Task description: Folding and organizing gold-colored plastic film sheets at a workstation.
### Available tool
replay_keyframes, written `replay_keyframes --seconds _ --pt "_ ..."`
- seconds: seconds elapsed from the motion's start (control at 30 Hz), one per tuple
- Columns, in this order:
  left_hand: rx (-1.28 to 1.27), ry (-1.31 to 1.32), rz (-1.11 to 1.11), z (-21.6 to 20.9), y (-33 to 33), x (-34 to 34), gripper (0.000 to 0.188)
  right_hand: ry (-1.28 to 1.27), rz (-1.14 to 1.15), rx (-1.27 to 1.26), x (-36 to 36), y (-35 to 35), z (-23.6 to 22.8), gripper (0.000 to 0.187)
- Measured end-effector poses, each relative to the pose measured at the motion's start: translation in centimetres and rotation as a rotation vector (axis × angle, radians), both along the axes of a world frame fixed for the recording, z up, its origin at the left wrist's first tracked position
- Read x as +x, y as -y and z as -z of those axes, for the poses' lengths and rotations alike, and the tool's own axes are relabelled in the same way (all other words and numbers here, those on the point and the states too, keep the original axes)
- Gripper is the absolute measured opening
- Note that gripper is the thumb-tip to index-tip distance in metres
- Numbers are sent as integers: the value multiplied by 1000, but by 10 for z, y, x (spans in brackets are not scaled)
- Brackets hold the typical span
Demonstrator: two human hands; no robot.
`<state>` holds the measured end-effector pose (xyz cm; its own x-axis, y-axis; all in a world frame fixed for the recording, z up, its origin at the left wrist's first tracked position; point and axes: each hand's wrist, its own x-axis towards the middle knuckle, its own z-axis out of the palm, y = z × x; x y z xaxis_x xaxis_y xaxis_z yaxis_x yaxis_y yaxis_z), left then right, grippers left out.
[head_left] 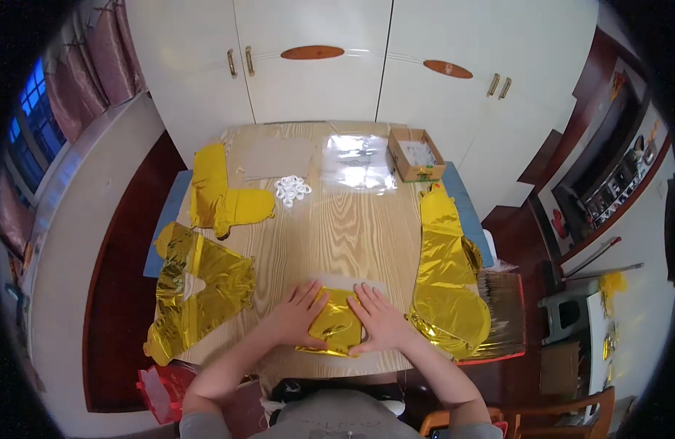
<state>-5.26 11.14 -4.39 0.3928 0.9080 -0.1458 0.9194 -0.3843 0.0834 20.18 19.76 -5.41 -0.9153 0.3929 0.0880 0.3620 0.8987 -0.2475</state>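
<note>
A folded piece of gold foil (336,322), apparently a flat balloon, lies on a pale card (374,287) near the table's front edge. My left hand (297,318) rests flat on its left side, fingers stretched out. On the right side my right hand (380,322) presses down with fingers spread. Both hands are open and grip nothing. To the left lie an L-shaped gold foil balloon (220,194) and, nearer, a wide crumpled gold foil balloon (206,274) with a pale patch on it. Another long gold foil balloon (447,285) stretches along the right edge.
Toward the back of the wood-grain table (330,234) are a pile of small white rings (291,190), a flat beige sheet (279,157), clear plastic bags (358,162) and an open cardboard box (416,155). White cabinets (315,80) stand behind. A red bag (165,391) sits below left.
</note>
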Motion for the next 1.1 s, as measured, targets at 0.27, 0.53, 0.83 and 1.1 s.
replay_keyframes --seconds 0.27,0.53,0.83,1.1 --pt "202 226 -323 11 44 -14 80 -71 -256 -31 -30 -30 4 102" --pt "-148 646 -916 -8 169 11 40 -73 -415 -71 -50 -27 1 93" --pt "-699 1876 -1363 40 190 30 31 -94 -638 -154 -84 -11 -3 84" --pt "-632 1565 -1182 80 189 29 31 -469 -86 -31 -112 -128 36 65"
